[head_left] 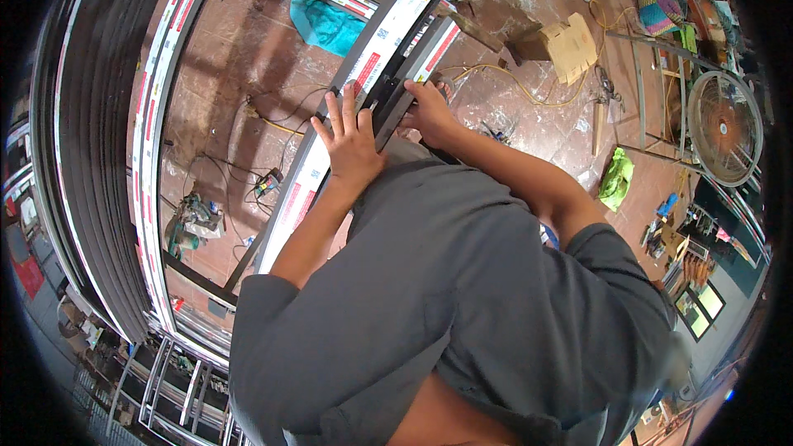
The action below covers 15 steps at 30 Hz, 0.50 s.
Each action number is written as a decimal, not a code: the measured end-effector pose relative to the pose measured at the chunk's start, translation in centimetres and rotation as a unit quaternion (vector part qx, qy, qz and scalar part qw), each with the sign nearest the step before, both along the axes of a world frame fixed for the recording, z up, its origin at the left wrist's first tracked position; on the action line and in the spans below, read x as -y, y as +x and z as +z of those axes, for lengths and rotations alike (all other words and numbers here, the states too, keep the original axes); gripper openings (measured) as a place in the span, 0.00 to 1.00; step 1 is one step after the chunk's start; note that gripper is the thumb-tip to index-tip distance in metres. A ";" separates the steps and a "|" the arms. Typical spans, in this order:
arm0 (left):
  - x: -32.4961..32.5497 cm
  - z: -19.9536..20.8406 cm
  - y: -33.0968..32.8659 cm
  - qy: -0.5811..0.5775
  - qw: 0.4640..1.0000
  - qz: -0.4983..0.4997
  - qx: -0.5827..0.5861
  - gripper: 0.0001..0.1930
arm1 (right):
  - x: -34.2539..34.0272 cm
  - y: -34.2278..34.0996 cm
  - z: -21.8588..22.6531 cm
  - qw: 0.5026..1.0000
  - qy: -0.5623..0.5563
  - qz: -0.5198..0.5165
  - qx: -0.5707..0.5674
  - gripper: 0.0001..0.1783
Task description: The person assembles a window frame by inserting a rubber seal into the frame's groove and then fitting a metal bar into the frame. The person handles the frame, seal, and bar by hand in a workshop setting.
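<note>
A long dark metal profile (384, 33) with white, red and yellow printed film runs slantwise in front of me. My left hand (355, 147) rests on it with fingers spread, pressing from above. Alongside its right edge lies a shorter dark profile piece (435, 51) with the same kind of film. My right hand (431, 117) grips that piece, thumb on top and the other fingers curled around its far side, partly hidden. The two profiles lie close together; whether they touch along their length I cannot tell.
Many dark profiles (99, 140) stand stacked on the left, beside another film-covered bar (157, 116). Cables and a power tool (198, 219) lie on the reddish floor. To the right are a cardboard box (570, 48), a green bag (616, 180) and a round fan (724, 128).
</note>
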<state>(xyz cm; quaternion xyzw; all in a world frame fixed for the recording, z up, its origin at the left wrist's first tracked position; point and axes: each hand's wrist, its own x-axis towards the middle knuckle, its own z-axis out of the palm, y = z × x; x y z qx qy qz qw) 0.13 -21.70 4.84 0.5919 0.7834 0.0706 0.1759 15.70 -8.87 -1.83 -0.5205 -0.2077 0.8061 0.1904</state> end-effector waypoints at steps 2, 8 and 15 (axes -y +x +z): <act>0.2 0.0 -0.4 0.015 1.000 0.007 0.016 0.45 | 0.1 0.1 0.0 1.000 0.028 0.013 0.002 0.25; 0.1 0.5 -1.5 0.025 0.999 0.007 0.046 0.44 | -0.3 -0.1 0.1 0.995 0.087 0.040 0.020 0.32; 0.2 0.3 -2.8 0.095 0.993 -0.007 0.073 0.44 | -0.9 -2.0 3.6 0.994 0.093 0.027 0.058 0.36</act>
